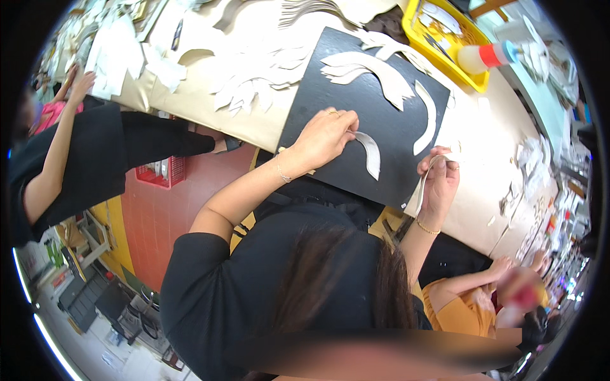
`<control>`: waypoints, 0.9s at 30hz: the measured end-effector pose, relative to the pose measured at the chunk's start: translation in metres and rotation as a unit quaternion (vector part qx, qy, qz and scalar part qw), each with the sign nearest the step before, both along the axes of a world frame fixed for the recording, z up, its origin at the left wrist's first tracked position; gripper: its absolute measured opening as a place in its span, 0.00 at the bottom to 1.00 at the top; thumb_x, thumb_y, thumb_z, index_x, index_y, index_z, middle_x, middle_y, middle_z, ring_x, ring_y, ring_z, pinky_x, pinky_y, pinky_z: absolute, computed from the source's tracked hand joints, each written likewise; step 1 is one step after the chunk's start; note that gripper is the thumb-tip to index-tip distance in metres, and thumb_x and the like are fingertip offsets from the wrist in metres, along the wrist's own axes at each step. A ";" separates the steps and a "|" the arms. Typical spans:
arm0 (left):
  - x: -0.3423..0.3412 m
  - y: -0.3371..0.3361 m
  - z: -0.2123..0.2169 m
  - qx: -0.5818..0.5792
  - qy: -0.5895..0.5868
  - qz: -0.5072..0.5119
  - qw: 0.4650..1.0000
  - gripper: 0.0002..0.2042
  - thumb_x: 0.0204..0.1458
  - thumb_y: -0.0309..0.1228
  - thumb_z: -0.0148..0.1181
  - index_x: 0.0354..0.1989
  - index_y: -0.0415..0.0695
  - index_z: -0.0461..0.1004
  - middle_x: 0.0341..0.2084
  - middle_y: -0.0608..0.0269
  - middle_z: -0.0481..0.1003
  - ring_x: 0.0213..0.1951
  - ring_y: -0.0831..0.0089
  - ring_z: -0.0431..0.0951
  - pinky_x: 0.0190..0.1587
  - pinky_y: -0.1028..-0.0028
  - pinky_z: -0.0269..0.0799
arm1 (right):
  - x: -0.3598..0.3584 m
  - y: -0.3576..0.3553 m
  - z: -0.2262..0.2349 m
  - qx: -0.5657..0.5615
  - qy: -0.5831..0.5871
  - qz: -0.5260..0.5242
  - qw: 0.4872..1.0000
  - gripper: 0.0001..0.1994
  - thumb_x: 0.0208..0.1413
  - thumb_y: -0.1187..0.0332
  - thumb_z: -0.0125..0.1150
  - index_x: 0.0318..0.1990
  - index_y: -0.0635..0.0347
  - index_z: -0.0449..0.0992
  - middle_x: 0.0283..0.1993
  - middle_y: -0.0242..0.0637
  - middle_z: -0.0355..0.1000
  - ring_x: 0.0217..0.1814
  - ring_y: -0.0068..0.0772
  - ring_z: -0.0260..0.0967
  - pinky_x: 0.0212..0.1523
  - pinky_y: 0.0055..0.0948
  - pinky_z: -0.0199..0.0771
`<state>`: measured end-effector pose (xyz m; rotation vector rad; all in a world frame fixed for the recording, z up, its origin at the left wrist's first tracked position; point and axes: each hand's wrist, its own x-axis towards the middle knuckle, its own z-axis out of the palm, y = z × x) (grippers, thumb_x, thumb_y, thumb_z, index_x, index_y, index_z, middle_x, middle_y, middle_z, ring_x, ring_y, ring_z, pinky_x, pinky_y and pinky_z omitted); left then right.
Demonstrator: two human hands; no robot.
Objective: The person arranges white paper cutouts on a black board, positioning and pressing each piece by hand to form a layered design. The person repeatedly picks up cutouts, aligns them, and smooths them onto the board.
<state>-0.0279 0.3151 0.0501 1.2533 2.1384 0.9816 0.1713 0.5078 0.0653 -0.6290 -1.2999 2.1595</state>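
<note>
Over the near part of a black board (305, 95), my left hand (325, 136) pinches one end of a curved white strip (370, 155), whose free end hangs toward me. At the board's right edge, my right hand (441, 181) has its fingers closed on a thin pale strip (422, 185) that dangles below the fingertips. Another curved white strip (424, 117) lies alone on the right of the board. Farther back, a fanned stack of curved strips (375, 68) rests on it, with more strips (397, 49) along its far edge.
Beyond the board stands a yellow tray (413, 38) with tools and a bottle (486, 57). Piles of pale curved pieces (260, 70) cover the table to the left. A co-worker in black (76, 152) is at the left, another in orange (467, 301) at the right. A red basket (168, 174) is on the floor.
</note>
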 end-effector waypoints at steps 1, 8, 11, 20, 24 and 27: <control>-0.002 -0.005 0.003 0.026 -0.043 0.027 0.998 0.08 0.54 0.28 0.64 0.39 0.41 0.72 0.28 0.61 0.74 0.36 0.63 0.76 0.44 0.65 0.71 | -0.003 -0.004 -0.004 -0.004 -0.016 -0.004 1.000 0.07 0.67 0.69 0.58 0.47 0.60 0.73 0.44 0.36 0.73 0.34 0.25 0.69 0.35 0.28 0.70; -0.097 -0.082 0.011 0.103 -0.130 0.371 0.914 0.10 0.55 0.30 0.65 0.43 0.40 0.76 0.35 0.55 0.77 0.39 0.64 0.77 0.47 0.68 0.72 | -0.017 -0.023 -0.027 -0.083 -0.059 0.027 0.994 0.10 0.64 0.72 0.61 0.49 0.64 0.73 0.40 0.37 0.75 0.34 0.23 0.70 0.37 0.23 0.72; -0.123 -0.086 0.001 -0.015 0.311 0.345 0.886 0.13 0.55 0.30 0.66 0.47 0.39 0.79 0.41 0.52 0.76 0.42 0.61 0.76 0.49 0.68 0.72 | -0.028 -0.029 -0.029 -0.085 -0.078 0.043 0.992 0.11 0.64 0.71 0.62 0.49 0.66 0.74 0.38 0.36 0.75 0.33 0.21 0.69 0.36 0.21 0.72; -0.100 0.044 -0.025 0.041 0.267 0.151 0.951 0.16 0.51 0.33 0.69 0.48 0.43 0.80 0.40 0.56 0.76 0.44 0.57 0.74 0.52 0.64 0.69 | -0.024 -0.040 -0.022 -0.102 -0.100 0.028 0.989 0.10 0.63 0.71 0.63 0.49 0.64 0.75 0.37 0.37 0.77 0.31 0.23 0.73 0.35 0.21 0.75; -0.090 0.048 -0.006 0.082 0.300 0.117 0.943 0.11 0.50 0.30 0.68 0.41 0.43 0.81 0.38 0.61 0.77 0.42 0.57 0.75 0.47 0.64 0.69 | -0.012 -0.032 -0.024 -0.172 -0.066 -0.025 0.983 0.09 0.64 0.70 0.62 0.48 0.61 0.73 0.37 0.39 0.77 0.30 0.25 0.73 0.33 0.25 0.76; -0.063 0.037 0.021 0.135 0.203 0.070 0.967 0.09 0.51 0.28 0.68 0.40 0.42 0.81 0.36 0.62 0.79 0.38 0.60 0.77 0.44 0.66 0.71 | -0.007 -0.019 -0.026 -0.238 -0.015 -0.053 0.970 0.07 0.64 0.70 0.61 0.47 0.55 0.72 0.37 0.38 0.76 0.31 0.24 0.72 0.35 0.27 0.74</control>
